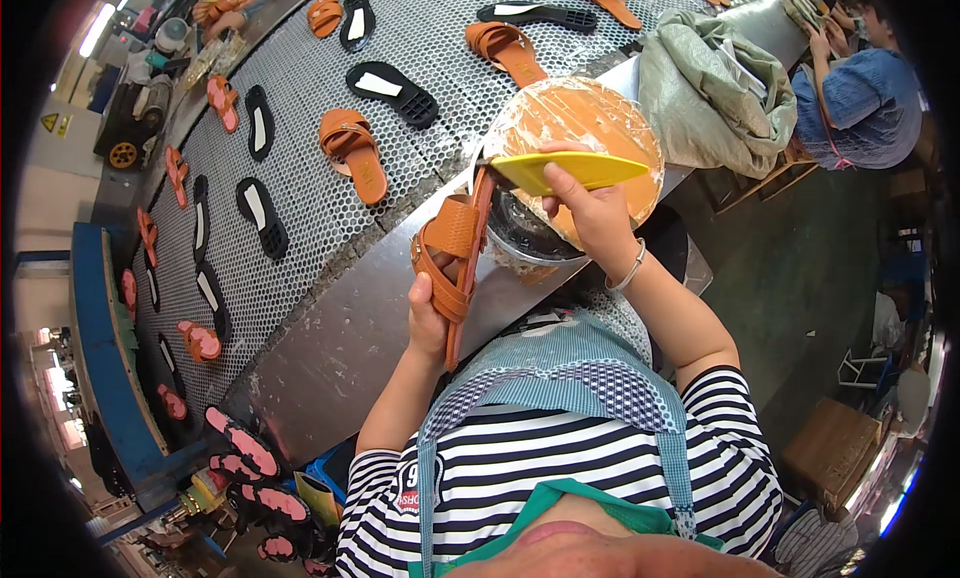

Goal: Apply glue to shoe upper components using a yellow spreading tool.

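My left hand is closed around a brown strappy sandal, tilted on its edge above the metal ledge. In my right hand is a flat yellow-handled brush. Its dark tip meets the upper end of the sandal's sole; the bristles are too small to make out well. Beneath my right hand stands a round tub with a dark inside. An orange-brown disc, smeared with whitish stuff, covers much of it.
A perforated conveyor carries brown sandals and black soles with white strips. To the tub's right lies a grey-green cloth sack. Black-and-pink soles are stacked at lower left. Another person works at far right; other hands show at the top.
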The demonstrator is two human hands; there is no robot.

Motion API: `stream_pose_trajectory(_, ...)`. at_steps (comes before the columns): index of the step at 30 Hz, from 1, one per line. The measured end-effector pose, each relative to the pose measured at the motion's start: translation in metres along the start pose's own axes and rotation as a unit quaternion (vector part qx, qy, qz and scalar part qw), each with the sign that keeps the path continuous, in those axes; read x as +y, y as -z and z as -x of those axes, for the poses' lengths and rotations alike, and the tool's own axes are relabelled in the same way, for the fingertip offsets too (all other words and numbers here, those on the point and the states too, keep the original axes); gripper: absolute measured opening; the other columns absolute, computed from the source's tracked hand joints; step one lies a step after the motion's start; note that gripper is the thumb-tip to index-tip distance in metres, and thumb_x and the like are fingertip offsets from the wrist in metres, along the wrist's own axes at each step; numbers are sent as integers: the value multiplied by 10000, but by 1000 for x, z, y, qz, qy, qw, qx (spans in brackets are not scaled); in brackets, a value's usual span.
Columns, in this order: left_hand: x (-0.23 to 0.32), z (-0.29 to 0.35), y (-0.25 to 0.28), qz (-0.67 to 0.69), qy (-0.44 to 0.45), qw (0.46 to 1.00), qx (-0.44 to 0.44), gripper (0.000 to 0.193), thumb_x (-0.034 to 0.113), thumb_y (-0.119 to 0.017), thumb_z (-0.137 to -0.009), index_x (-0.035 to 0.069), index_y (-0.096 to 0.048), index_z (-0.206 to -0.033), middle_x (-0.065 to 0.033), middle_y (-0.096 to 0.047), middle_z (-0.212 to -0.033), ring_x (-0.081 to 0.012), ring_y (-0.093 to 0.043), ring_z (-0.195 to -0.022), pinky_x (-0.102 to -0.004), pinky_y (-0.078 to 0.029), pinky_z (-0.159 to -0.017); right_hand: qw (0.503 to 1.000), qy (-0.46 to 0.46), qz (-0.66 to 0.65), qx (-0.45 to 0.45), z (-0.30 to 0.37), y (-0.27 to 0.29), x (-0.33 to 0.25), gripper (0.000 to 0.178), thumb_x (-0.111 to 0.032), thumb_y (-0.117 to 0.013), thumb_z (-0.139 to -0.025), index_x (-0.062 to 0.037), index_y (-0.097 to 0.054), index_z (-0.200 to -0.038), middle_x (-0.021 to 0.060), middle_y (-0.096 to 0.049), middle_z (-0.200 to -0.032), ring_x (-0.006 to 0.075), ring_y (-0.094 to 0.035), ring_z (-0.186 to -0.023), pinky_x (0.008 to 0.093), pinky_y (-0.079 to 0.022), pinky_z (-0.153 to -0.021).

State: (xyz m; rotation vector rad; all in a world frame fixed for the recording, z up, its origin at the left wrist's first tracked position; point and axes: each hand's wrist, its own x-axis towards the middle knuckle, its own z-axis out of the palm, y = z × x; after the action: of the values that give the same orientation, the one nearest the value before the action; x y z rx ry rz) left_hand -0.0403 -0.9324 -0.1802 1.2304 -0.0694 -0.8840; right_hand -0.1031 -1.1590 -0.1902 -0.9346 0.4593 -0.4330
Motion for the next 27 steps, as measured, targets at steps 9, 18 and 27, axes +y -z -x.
stream_pose_trajectory(9, 45, 4, 47, 265, 135, 945, -133, 799, 643, -405, -868, -9, -417, -1329, -223, -552, -1112, -287, -577, -774, -330, -498, -656, 993, -67, 80, -59, 3, 24, -16, 219, -107, -614, -901, -39, -623, -1109, 33, -636, -883, 65, -552, -591, 194, -453, -529)
stream_pose_trajectory(18, 46, 22, 119, -154, 158, 972, 83, 229, 154, -486, -968, -14, -617, -1052, -18, -513, -683, -87, -521, -714, -224, -419, -628, 821, 123, 504, -239, 8, 35, 4, 183, -138, -641, -834, -54, -635, -997, 109, -651, -897, 287, -635, -793, 351, -506, -702)
stream_pose_trajectory(27, 16, -7, 84, -77, -163, 952, 247, 318, 225, -476, -995, 79, -467, -712, -38, -558, -794, -102, -527, -765, -251, -421, -755, 951, -182, 228, -107, 9, 58, 1, 263, -178, -647, -877, -23, -636, -1090, 15, -623, -782, 39, -511, -542, 167, -402, -478)
